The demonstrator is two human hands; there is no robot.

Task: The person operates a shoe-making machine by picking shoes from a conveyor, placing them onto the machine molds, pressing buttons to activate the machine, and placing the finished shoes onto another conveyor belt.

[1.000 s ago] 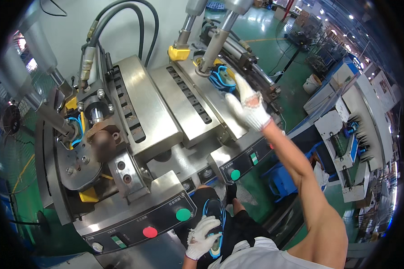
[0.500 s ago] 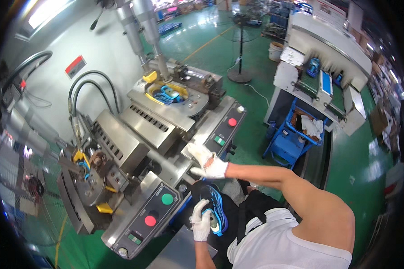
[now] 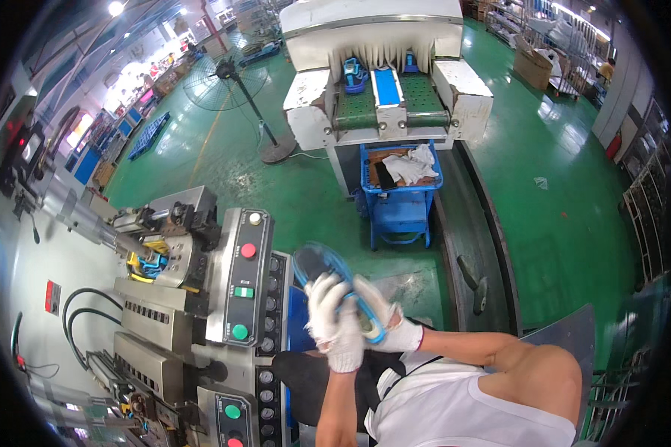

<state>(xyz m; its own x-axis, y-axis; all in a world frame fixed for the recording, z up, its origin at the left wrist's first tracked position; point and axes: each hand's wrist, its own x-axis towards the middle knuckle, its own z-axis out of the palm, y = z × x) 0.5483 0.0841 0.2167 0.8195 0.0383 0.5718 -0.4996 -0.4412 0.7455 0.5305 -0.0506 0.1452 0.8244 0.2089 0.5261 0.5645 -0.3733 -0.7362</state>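
Observation:
Between my two gloved hands is a blue and black shoe upper (image 3: 312,262), tilted, its dark end pointing away to the left. My left hand (image 3: 334,320), in a white knitted glove, is closed on its near side. From the right, my right hand (image 3: 391,328), gloved the same way, grips the other side; some of its fingers are hidden behind the shoe upper. To the left, the machine's far station holds another blue shoe upper (image 3: 153,264) under a metal cylinder (image 3: 78,212).
A control panel (image 3: 240,279) with red and green buttons stands left of my hands. Ahead is a conveyor machine (image 3: 376,22) carrying blue shoes (image 3: 354,73). A blue cart (image 3: 401,212) with cloths stands below it. A standing fan (image 3: 238,89) is at the far left.
My view has swung right, toward the conveyor. My left hand has lifted the shoe upper from near my lap, and my right hand has left the machine and joined it on the shoe upper.

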